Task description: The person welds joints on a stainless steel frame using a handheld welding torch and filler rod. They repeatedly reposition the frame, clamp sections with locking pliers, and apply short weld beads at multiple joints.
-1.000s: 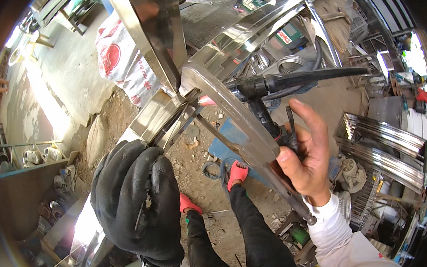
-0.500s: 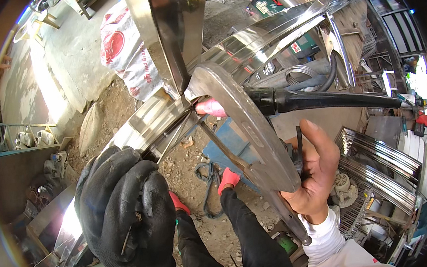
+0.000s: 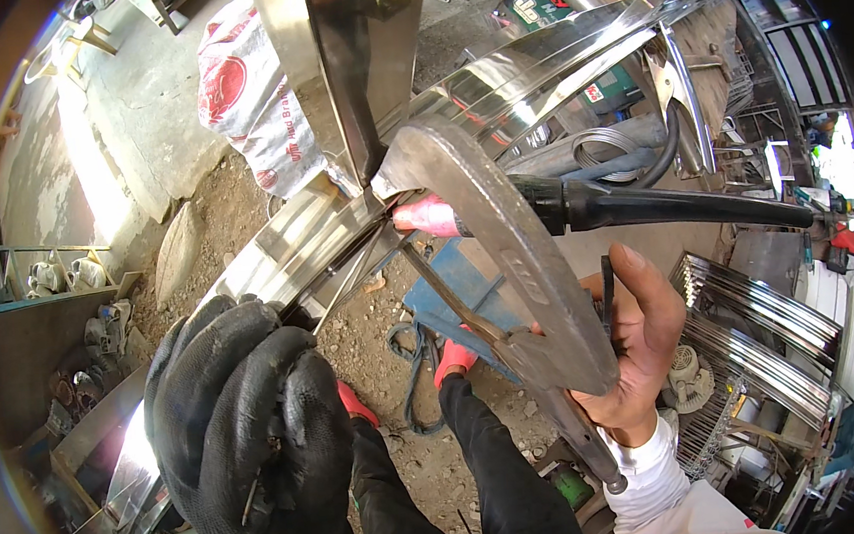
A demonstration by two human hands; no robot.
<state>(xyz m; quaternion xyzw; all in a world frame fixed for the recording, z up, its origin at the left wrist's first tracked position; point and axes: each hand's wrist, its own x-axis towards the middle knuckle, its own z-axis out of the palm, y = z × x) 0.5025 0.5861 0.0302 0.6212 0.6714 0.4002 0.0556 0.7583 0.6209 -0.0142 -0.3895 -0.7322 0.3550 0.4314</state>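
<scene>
A person's left hand (image 3: 249, 432), in a thick black glove, is clenched around the near end of a polished steel channel (image 3: 285, 248) that runs up and away toward the middle of the scene, where it meets an upright steel panel (image 3: 351, 62) and a long shiny steel strip (image 3: 570, 45) slanting off to the far right. Far to the left, beyond the channel, a white printed sack (image 3: 243, 91) slumps on the dirt floor (image 3: 373, 342) (loose stones and a coil of cable lie scattered there). At the centre, a large grey C-shaped clamp (image 3: 506, 251) arches over the joint, its long handle reaching down toward the viewer. Just behind the clamp, a welding torch (image 3: 583, 205) with a pink nozzle and black handle points left at the joint, its tip close beside the steel. To the right, the bare right hand (image 3: 633, 341), white cuff at the wrist, grasps the clamp's lower frame, with a thin dark rod (image 3: 608, 293) pinned upright between fingers and metal. Farther right, stacks of bright steel strips (image 3: 764, 341) lie well apart from the work.
</scene>
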